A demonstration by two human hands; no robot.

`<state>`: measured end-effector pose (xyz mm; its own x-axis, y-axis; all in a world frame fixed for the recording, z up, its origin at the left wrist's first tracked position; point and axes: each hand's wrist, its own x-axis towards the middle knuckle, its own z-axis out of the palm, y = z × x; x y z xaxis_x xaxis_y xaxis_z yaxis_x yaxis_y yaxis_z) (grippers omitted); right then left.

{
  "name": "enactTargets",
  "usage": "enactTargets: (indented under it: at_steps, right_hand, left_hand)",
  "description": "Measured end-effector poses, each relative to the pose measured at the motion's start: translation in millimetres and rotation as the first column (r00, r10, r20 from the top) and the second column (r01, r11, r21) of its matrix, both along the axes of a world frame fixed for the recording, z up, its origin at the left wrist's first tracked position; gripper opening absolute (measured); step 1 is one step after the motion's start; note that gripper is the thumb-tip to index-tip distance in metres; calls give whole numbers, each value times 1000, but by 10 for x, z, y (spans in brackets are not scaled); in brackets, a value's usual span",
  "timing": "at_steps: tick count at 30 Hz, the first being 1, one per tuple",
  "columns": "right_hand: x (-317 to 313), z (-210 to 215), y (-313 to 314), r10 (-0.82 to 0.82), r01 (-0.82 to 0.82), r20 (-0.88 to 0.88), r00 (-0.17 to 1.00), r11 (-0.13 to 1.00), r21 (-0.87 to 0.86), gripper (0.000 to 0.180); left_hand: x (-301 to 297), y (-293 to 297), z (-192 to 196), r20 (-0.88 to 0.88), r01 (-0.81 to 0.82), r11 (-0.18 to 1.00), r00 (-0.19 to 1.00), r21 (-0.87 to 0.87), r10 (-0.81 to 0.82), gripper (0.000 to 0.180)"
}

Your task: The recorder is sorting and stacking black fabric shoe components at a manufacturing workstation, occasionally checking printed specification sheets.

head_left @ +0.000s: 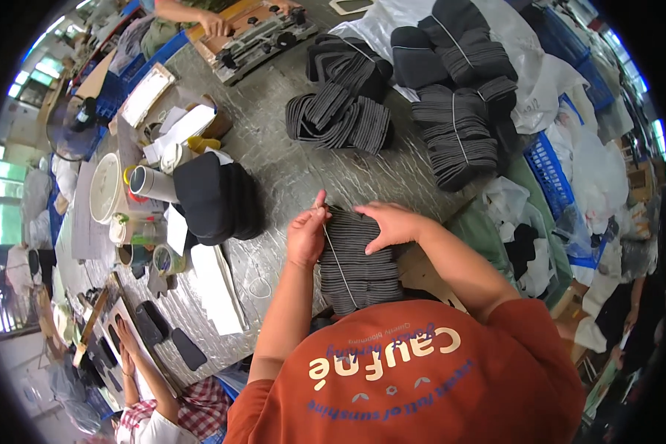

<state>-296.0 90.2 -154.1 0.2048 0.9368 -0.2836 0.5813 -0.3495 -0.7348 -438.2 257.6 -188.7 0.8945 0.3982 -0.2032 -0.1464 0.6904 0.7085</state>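
Note:
A bundle of dark grey fabric pieces (359, 260), stacked in thin layers, lies at the table's near edge against my shirt. A thin white cord (338, 260) runs lengthwise over it. At the bundle's far left corner, my left hand (308, 229) is closed in a pinch on the cord, the index finger pointing up. My right hand (389, 225) grips the bundle's far right end, thumb bent over the layers and fingers along the far edge. The bundle's underside is hidden.
Tied bundles (457, 129) and a looser pile (340, 118) of similar pieces lie beyond my hands. To the left stand a black stack (213, 198), a white cup (154, 183) and tubs. Co-workers' hands work at a clamped frame (255, 44) and a board at lower left.

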Motion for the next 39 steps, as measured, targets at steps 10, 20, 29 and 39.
enactTargets:
  at_steps: [10,20,29,39]
  right_hand:
    - [86,139,-306,-140,135,-91,986,989,-64,81]
    - [141,-80,318,-147,199,-228,963,954,225,75]
    - [106,432,274,-122,29,267,956,944,328,91]
    - [-451,-69,-96,-290,241,163,943,934,263,94]
  left_hand:
    - [-1100,7,-211,-23,-106,846,994,-522,110,19]
    - [-1073,-534,75,-769,672,611,620,418,-155,40]
    - [-966,-250,-103,-606,71,905,764,419,220,39]
    - [-1465,1359,74,-316,255,211,508,944,801,25]
